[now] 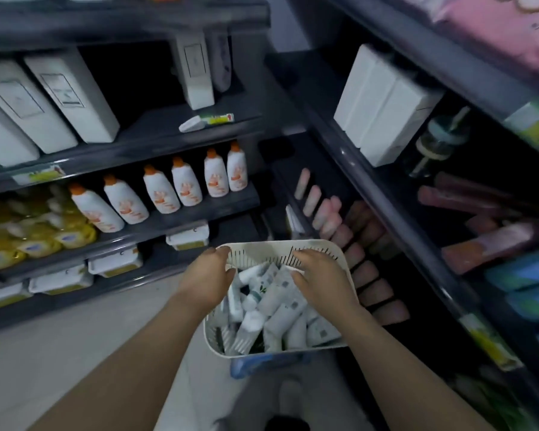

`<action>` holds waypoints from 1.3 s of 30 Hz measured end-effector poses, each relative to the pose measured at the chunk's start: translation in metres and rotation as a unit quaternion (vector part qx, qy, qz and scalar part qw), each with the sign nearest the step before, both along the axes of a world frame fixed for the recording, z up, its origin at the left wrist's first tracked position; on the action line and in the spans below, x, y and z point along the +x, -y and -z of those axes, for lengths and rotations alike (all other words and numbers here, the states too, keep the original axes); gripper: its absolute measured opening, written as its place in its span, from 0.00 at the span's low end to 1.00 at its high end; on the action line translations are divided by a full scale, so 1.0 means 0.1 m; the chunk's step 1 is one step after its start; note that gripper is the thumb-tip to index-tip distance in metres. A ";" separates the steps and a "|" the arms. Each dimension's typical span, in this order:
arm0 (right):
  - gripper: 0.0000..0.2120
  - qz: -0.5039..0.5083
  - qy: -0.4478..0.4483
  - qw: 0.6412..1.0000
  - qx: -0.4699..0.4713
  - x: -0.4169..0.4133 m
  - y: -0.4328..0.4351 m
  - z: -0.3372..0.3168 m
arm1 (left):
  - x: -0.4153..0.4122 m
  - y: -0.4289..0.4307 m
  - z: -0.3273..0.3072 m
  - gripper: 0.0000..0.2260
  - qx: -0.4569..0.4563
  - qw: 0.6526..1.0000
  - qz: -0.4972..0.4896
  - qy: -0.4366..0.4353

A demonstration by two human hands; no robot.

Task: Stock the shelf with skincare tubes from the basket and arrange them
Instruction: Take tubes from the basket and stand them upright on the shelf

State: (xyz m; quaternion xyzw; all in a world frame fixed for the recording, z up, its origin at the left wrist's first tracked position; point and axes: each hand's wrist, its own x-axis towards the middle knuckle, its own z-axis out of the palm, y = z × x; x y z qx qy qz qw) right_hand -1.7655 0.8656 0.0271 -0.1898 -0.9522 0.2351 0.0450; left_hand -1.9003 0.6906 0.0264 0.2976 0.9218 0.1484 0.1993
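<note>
A white slotted basket [213,337] sits low in front of the person, resting on something blue [262,365] that shows beneath its near edge. It is heaped with white skincare tubes [280,312] lying crosswise over one another. The left hand [206,275] is at the basket's far left corner, its grip closed on the rim with the fingers curled over the top and the thumb on the inner side. The right hand [322,275] is down inside the basket near the far wall, fingers bent over the tubes and the thumb touching them; the blur does not let me tell whether its grip has hold of a tube. Just beyond the basket, on a low shelf of the dark right-hand shelving [386,209], a row of pink tubes [324,213] stands side by side. Above them on that side stand tall white boxes [383,104]. The left-hand shelving carries a row of white bottles with orange caps [187,185], yellow packets [38,234] beside them, slanted white cartons [72,98] one level up, and a single tube with a green and yellow label [206,121] lying flat near that shelf's front edge. The floor [75,337] is pale.
</note>
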 end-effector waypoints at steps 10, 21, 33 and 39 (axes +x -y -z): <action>0.21 0.007 0.074 0.993 -0.090 -0.42 -0.39 1.19 | -0.29 -0.36 1.34 0.24 -0.088 0.983 -0.116 0.112; 0.20 -0.047 0.100 0.989 -0.099 -0.62 -0.61 1.88 | -0.38 -0.69 2.11 0.15 -0.075 0.959 -0.217 0.166; 0.21 -0.100 0.175 0.967 -0.155 -0.87 -0.61 2.21 | -0.26 -0.45 1.90 0.07 0.056 0.950 -0.290 0.103; 0.24 -0.131 0.225 0.956 -0.137 -1.04 -0.62 2.47 | -0.17 -0.38 1.57 0.06 0.137 0.945 -0.286 0.079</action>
